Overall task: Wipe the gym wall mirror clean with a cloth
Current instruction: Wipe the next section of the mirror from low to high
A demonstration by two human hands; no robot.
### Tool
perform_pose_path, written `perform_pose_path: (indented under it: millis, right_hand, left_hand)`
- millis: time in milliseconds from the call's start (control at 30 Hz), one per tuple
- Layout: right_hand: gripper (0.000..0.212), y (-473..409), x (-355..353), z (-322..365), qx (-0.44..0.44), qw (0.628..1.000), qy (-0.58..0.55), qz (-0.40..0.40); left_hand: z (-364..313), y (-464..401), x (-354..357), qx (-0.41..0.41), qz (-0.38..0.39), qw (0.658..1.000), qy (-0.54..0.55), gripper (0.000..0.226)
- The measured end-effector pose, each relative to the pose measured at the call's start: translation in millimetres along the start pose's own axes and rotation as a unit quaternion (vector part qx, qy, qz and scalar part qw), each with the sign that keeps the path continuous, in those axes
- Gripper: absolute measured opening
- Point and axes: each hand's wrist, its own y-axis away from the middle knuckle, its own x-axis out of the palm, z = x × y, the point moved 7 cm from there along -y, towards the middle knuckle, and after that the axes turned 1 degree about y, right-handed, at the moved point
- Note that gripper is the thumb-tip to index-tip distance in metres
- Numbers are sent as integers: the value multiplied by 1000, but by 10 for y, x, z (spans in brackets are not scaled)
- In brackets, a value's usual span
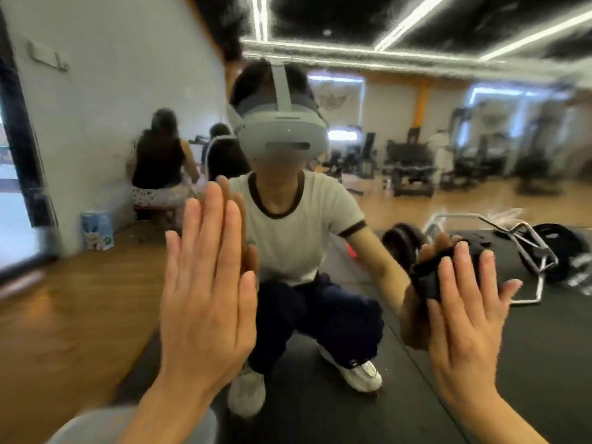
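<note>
- Dark cloth (431,277) sits bunched under the right hand (464,312), whose spread straight fingers (448,277) press it onto the mirror (416,193).
- Bunched cloth's long axis: cannot tell.
- Left hand (205,283) lies flat on the mirror, fingers straight, holding nothing.

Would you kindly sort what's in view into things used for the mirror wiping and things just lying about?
In use:
large wall mirror
dark crumpled cloth
right hand pressing it
left hand flat on glass

Lying about (reflected):
black-plated metal barbell frame
pale blue printed carton

The big wall mirror (416,129) stands upright. A small dark cloth (429,280) is bunched up flat against it, low near its right edge.
</note>
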Motion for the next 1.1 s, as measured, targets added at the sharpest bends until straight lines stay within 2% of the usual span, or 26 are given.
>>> perform_pose_path:
  millis: [33,67,133,200,233,267,367,433,500,600,700,767,833,900,967,1100]
  right_hand:
    - [46,-33,48,153,11,1000,-16,-9]
    - [44,-75,112,391,-13,999,-27,-11]
    - [51,-163,230,796,-115,993,-20,1]
    - [58,-332,218,791,-213,977,6,20]
    - [56,-430,169,644,-229,973,19,21]
    - [54,-569,84,445,-217,976,27,10]
    - [50,-1024,-156,-151,-68,997,-8,-33]
    - [50,-1055,-156,-190,0,997,-39,-62]
    - [49,-734,-46,-42,-9,998,-27,-57]
    - [46,69,107,12,-84,996,28,-11]
    - [48,106,57,-61,-138,989,54,9]
    - [48,-426,-52,-99,-113,993,15,-18]
    - [48,-1033,-165,-206,-31,997,-36,-56]
    - [49,-1265,-184,-231,8,995,-45,-85]
    - [49,-976,-108,-201,0,996,-25,-82]
    - [53,168,33,-207,-38,999,19,-7]
  left_hand:
    - [-180,-10,87,13,6,1000,20,59]
    - [-357,-14,189,27,12,999,37,56]
    - [-600,-35,378,30,15,997,69,56]
    - [-644,-58,479,14,11,997,76,57]
    - [-627,-61,504,11,9,998,65,57]
    - [-610,-58,522,10,9,999,49,58]
    - [-623,-60,554,15,4,1000,-4,59]
    - [-644,-61,581,10,-2,1000,-24,61]
    - [-642,-60,593,6,-2,999,-38,64]
    - [-637,-58,584,11,6,999,-52,66]
    - [-638,-63,577,9,18,999,-51,68]
    - [-643,-61,574,9,22,999,-47,69]
    - [-642,-60,565,6,23,999,-44,70]
    - [-695,-74,550,5,20,999,-27,71]
    - [-870,-101,576,22,17,1000,5,68]
    - [-1318,-153,857,64,49,996,42,66]
